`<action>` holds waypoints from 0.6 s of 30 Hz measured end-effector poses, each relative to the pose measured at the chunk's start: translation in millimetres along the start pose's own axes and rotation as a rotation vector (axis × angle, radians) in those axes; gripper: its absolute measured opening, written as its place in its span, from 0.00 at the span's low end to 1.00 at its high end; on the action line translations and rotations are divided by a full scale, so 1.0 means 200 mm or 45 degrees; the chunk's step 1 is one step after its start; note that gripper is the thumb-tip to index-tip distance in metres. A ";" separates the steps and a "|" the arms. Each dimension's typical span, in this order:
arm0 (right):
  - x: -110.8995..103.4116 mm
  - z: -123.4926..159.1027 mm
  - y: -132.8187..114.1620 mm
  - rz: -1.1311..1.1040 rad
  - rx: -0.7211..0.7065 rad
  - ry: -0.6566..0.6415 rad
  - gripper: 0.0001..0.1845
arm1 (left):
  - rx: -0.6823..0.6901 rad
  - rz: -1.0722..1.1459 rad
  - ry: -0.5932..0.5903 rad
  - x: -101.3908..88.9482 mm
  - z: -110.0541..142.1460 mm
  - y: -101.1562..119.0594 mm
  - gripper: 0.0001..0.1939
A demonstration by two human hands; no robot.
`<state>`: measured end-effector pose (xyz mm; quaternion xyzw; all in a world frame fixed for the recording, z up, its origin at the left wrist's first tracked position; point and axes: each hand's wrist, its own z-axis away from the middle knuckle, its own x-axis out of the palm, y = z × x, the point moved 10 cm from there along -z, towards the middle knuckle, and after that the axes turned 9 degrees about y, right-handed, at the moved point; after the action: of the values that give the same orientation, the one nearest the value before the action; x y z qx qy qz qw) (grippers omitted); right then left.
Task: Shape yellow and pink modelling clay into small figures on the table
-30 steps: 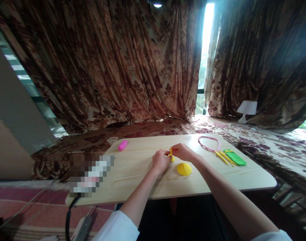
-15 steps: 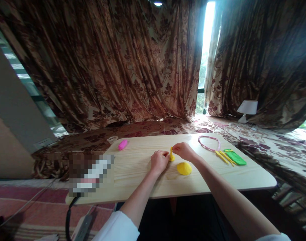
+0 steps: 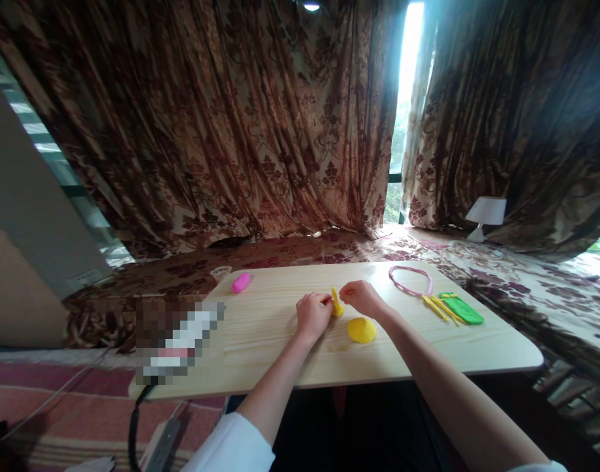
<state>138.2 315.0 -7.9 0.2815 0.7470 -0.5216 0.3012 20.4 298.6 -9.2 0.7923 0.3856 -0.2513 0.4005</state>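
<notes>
A small yellow modelling clay piece [image 3: 336,304] stands on the table, with a thin upright stem on a wider base. My left hand [image 3: 314,316] rests on the table at its left side, fingers curled and tips against the stem. To the right, my right hand [image 3: 363,299] is raised slightly, its thumb and fingers pinched together just apart from the stem. Anything between those fingertips is too small to make out. Nearer to me lies a rounded yellow clay mound [image 3: 361,330], touched by neither hand.
A pink clay lump [image 3: 241,283] lies at the table's [image 3: 265,354] back left. Toward the right are a pink braided ring [image 3: 431,283], yellow clay strips [image 3: 435,308] and a green flat clay slab [image 3: 464,311]. A blurred-out object [image 3: 182,344] with a black cord occupies the left edge.
My right fingertips have come away from the stem's top, slightly to the right. The stem now leans a little to the left. My left hand has hardly moved.
</notes>
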 end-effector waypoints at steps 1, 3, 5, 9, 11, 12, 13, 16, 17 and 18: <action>0.00 0.00 0.00 0.012 -0.002 -0.003 0.15 | -0.003 0.019 0.000 0.00 0.00 0.00 0.13; 0.00 0.01 0.00 0.029 -0.007 -0.007 0.15 | -0.008 0.057 -0.006 0.02 -0.01 0.00 0.14; 0.01 0.01 -0.01 0.038 -0.009 -0.001 0.15 | -0.009 0.093 -0.013 0.02 -0.02 0.00 0.14; 0.01 0.01 -0.02 0.031 -0.016 0.020 0.14 | -0.014 0.163 -0.013 0.02 -0.01 0.00 0.13; 0.00 0.00 -0.02 0.011 -0.036 0.027 0.15 | -0.025 0.199 -0.009 0.02 -0.01 -0.01 0.13; -0.01 0.00 -0.02 -0.001 -0.048 0.031 0.15 | -0.032 0.218 -0.007 0.02 -0.01 -0.01 0.13; -0.02 0.00 -0.02 -0.014 -0.062 0.037 0.15 | -0.040 0.236 -0.004 0.02 -0.01 -0.01 0.14; -0.04 -0.01 -0.03 -0.050 -0.110 0.050 0.14 | -0.066 0.285 0.001 0.04 -0.02 -0.02 0.14; -0.05 -0.01 -0.04 -0.061 -0.128 0.051 0.14 | -0.076 0.298 0.001 0.05 -0.02 -0.02 0.14; -0.05 -0.01 -0.05 -0.071 -0.146 0.054 0.14 | -0.089 0.310 0.002 0.05 -0.03 -0.02 0.14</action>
<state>137.7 313.4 6.1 0.2537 0.7893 -0.4801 0.2864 22.9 309.1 -14.5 0.8189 0.2955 -0.1867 0.4553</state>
